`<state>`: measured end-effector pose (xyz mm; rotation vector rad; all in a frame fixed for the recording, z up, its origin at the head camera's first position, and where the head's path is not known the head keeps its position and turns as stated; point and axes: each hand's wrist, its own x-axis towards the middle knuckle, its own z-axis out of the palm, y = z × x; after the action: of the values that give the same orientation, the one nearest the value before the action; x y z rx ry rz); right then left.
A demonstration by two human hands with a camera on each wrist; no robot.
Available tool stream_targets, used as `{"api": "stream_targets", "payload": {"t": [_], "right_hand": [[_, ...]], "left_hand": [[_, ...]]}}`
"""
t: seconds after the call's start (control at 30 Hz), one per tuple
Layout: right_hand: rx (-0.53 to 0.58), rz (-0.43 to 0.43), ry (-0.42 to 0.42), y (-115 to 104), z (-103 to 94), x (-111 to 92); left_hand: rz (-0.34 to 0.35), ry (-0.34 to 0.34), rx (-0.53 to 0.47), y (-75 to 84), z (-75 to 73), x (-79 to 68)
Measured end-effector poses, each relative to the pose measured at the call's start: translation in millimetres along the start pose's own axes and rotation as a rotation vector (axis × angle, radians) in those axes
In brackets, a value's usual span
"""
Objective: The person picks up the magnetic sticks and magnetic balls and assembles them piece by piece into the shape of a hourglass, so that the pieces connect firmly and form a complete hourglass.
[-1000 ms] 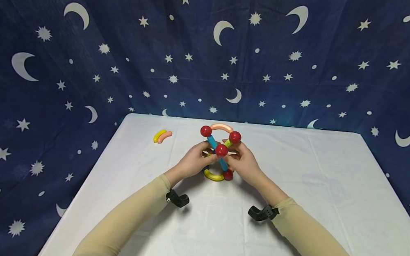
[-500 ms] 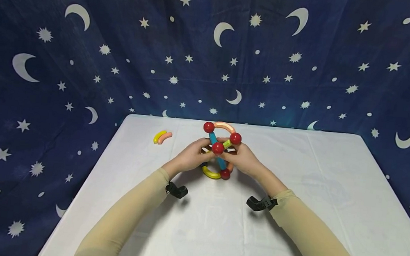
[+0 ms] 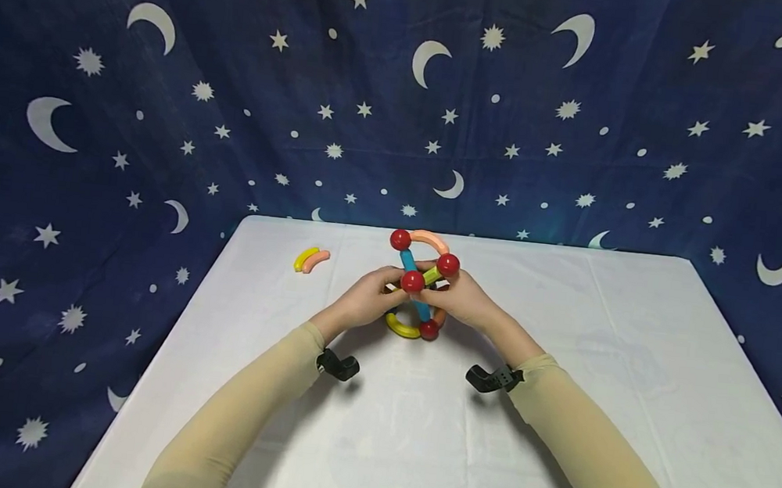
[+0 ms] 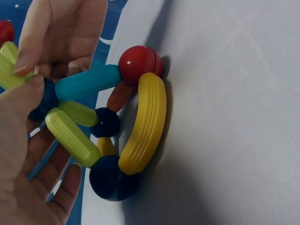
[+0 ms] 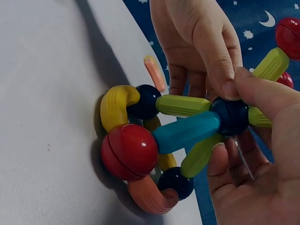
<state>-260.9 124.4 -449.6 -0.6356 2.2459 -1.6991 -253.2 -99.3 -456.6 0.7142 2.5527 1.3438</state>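
A toy model of magnetic sticks and balls [image 3: 421, 310] stands upright on the table, with red balls on top. Its lower part shows a teal stick [image 4: 89, 82], light green sticks [image 5: 183, 105], a curved yellow stick [image 4: 149, 124] and a curved orange stick [image 5: 147, 194]. All meet at dark blue and red balls. My left hand [image 3: 366, 298] holds the model's middle from the left, thumb on the central dark blue ball [image 4: 44, 105]. From the right, my right hand [image 3: 469, 300] grips the same middle joint, its thumb near that ball. Fingers behind the joint are partly hidden.
Two loose curved sticks, one yellow [image 3: 305, 257] and one orange [image 3: 316, 261], lie on the white-covered table [image 3: 564, 355] at the back left. A dark blue cloth [image 3: 373, 140] with moons and stars hangs behind the table.
Over the last second the model has shifted slightly left and turned a little, its front red ball moving left. Both hands have moved along with it, keeping their hold.
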Motion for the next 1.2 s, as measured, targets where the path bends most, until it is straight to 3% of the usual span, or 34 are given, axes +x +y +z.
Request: {"api": "stream_targets", "payload": {"t": [0.27, 0.63, 0.9, 1.07, 1.2], "right_hand": [[0.072, -0.039, 0.045, 3, 7.0, 2], [-0.024, -0.021, 0.095, 5, 13.0, 2], [0.007, -0.006, 0.095, 5, 16.6, 4], [0.012, -0.032, 0.109, 9, 18.8, 3], [0.007, -0.03, 0.118, 10, 18.7, 1]], "left_hand": [[-0.011, 0.022, 0.037, 1.8, 1.2, -2.5], [0.007, 0.027, 0.097, 5.0, 2.5, -3.6], [0.002, 0.021, 0.128, 5.4, 2.4, -5.6], [0.003, -0.006, 0.11, 0.1, -2.5, -13.8], [-0.039, 0.015, 0.114, -9.6, -16.7, -27.9]]}}
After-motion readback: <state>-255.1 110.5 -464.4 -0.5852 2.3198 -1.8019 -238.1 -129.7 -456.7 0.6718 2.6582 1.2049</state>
